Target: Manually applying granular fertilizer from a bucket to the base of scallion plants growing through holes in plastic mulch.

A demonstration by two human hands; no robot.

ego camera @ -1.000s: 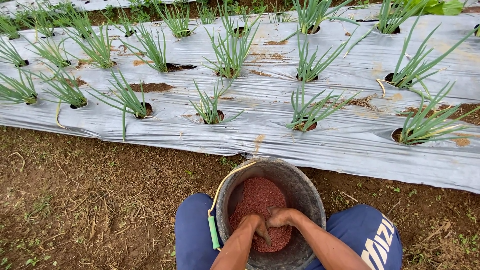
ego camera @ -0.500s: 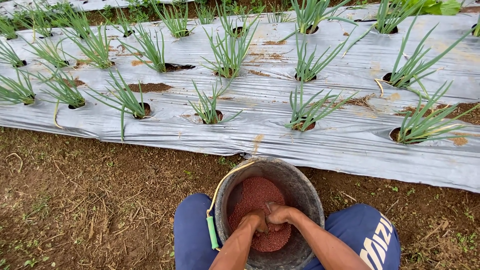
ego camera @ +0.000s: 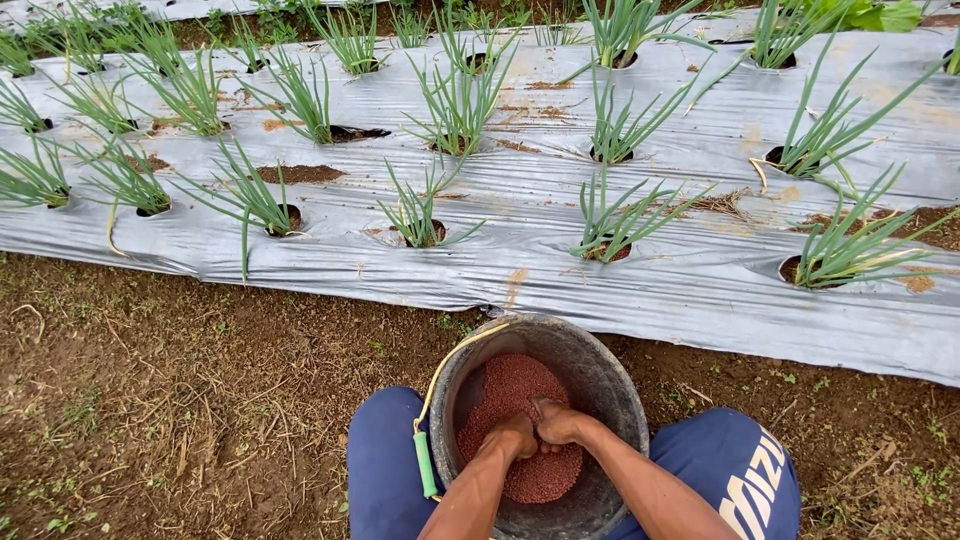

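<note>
A dark grey bucket (ego camera: 600, 365) sits between my knees, half full of small reddish-brown granules (ego camera: 510, 385). Both of my hands are inside it. My left hand (ego camera: 512, 436) is closed into a fist dug into the granules. My right hand (ego camera: 558, 422) is also clenched, pressed against the left one on top of the pile. The bucket's yellow wire handle with a green grip (ego camera: 426, 464) hangs down its left side.
A raised bed covered in silver plastic mulch (ego camera: 680, 290) runs across ahead, with several green onion-like plants (ego camera: 415, 215) growing through holes. Bare brown soil with sparse weeds (ego camera: 150, 400) lies to the left. My blue trouser legs (ego camera: 740, 480) flank the bucket.
Both hands have shifted slightly down in the granules and stay clenched together. The view has tilted a little; the bucket has not moved.
</note>
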